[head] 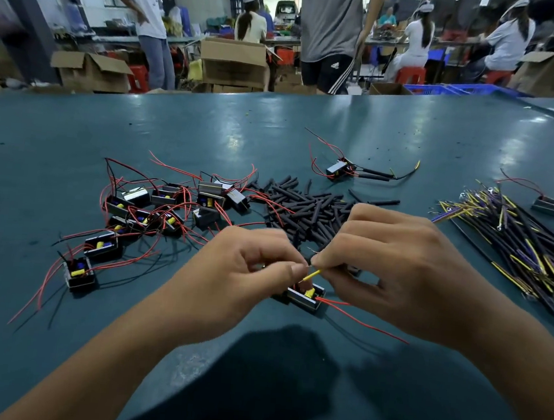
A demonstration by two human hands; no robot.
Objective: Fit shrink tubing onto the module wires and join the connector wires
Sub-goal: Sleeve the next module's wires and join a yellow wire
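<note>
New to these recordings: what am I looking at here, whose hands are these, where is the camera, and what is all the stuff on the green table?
One picture, from a camera worn on a person's head, looking down at their own bare hands. The left hand and right hand pinch a yellow wire between their fingertips, above a small black module with red leads. On the table lie a group of modules, a pile of black shrink tubes, a bundle of yellow-and-purple wires, and a module with tubing fitted. Other workers are behind.

Both forearms bare to the frame edge; no sleeves, gloves, rings or watch worn. Left hand (247,267) and right hand (394,270) uncovered, fingernails trimmed short.
</note>
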